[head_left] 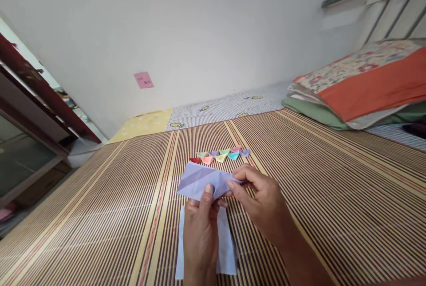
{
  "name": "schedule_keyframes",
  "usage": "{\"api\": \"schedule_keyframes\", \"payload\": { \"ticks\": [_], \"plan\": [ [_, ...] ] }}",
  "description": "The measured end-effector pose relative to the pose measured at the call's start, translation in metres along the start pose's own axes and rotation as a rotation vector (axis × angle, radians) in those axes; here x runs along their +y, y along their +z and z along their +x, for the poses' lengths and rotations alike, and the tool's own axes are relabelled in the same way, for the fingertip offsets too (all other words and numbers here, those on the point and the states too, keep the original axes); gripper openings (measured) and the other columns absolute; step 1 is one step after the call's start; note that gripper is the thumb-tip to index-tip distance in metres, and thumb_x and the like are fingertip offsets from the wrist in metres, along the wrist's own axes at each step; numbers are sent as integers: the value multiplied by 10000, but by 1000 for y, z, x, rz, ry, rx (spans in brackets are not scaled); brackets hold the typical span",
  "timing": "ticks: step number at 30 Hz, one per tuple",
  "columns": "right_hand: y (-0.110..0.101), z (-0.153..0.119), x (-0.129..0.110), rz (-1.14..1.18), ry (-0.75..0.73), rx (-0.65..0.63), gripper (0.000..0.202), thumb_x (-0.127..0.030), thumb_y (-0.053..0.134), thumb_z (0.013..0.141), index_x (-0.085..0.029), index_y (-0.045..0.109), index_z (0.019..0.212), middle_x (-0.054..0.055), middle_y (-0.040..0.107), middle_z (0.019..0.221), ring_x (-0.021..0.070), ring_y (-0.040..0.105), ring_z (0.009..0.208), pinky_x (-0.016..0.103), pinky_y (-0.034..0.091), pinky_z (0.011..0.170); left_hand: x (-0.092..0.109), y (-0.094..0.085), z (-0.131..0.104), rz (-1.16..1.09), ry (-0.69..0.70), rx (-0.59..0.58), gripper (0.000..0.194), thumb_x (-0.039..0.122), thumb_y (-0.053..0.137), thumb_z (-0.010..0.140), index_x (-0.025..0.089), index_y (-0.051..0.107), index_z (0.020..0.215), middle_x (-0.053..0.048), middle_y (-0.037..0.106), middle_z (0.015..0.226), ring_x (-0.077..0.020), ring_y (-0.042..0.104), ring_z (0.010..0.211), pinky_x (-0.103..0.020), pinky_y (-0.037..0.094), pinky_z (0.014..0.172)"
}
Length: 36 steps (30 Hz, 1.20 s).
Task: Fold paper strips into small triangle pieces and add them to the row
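Paper [196, 180] between both hands [203, 221].

At two o'clock I see folded orange-and-floral bedding [372, 81]; at ten, a pink paper note [143, 80].

So there's just one cam running here, and the person is wearing it on their head. It's looking forward and tilting down, catching both hands [229, 206] up close at the lower middle, coming in from the bottom edge. Past them it's taking in the striped mat [133, 197] stretching away, then facing the pale wall [199, 33] across the top. It's seeing pretty wide too, reaching the doorway [49, 86] far left and the folded bedding [362, 81] far right. No second view is sharing any of this.
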State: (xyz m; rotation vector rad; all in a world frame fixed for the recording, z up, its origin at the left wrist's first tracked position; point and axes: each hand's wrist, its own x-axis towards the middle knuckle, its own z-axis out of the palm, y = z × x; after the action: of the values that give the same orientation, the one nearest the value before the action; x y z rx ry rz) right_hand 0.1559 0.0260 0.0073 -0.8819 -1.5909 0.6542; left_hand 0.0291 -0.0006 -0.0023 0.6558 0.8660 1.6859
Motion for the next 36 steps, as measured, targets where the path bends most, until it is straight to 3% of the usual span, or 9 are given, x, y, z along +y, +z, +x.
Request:
{"api": "schedule_keyframes", "payload": {
  "ticks": [6, 11, 16, 24, 29, 33, 36],
  "plan": [
    [4, -2, -1, -52, 44, 74, 163, -188, 622, 901, -202, 594, 741, -4, 625, 721, 158, 626, 663, 271, 493, 624, -4, 1, 0, -15, -5, 4, 251, 360, 894, 741, 131, 804, 795, -74, 772, 784, -186, 705, 722, -283, 589, 679],
    [3, -1, -2, -65, 22, 80, 176, -173, 615, 893, -197, 606, 719, -6, 613, 691, 150, 619, 632, 260, 483, 600, -4, 2, 1, -53, -32, 21, 238, 306, 924, 694, 129, 807, 801, -74, 783, 809, -159, 693, 687, -256, 587, 637],
    [7, -1, -1, -16, 41, 91, 180, -184, 646, 883, -197, 609, 707, -9, 640, 684, 148, 649, 627, 262, 503, 609, -4, 5, 2, -171, -132, 101, 352, 233, 993, 563, 134, 806, 844, -69, 789, 835, -152, 721, 712, -196, 572, 598],
    [-4, -1, 10, 150, 208, 175, 103, -286, 726, 872, -204, 664, 858, -3, 681, 728, 160, 660, 649, 277, 545, 612, -3, 0, 6, -180, -58, 242, 380, 278, 1013, 517, 136, 769, 772, -14, 716, 717, -99, 612, 563, -193, 527, 527],
    [-13, 1, 10, 167, 285, 25, 235, -412, 709, 909, -212, 732, 1030, 36, 739, 872, 198, 695, 797, 319, 566, 708, -8, -3, 4, 3, 73, 269, 388, 389, 998, 539, 142, 725, 660, 19, 637, 610, -82, 513, 522, -189, 468, 507],
    [-7, 1, 7, 241, 334, -162, 181, -344, 736, 877, -202, 748, 989, 36, 759, 887, 200, 704, 819, 319, 561, 733, -15, -4, 1, 144, 96, 208, 368, 437, 951, 628, 143, 736, 677, 16, 625, 613, -96, 500, 571, -203, 452, 554],
    [-3, 1, 11, 256, 315, -94, 141, -298, 723, 871, -191, 729, 963, 19, 719, 818, 175, 676, 758, 294, 546, 689, -19, -5, 1, 185, 89, 188, 357, 434, 932, 657, 149, 717, 656, 25, 597, 593, -103, 472, 567, -219, 431, 554]
  ]
}}
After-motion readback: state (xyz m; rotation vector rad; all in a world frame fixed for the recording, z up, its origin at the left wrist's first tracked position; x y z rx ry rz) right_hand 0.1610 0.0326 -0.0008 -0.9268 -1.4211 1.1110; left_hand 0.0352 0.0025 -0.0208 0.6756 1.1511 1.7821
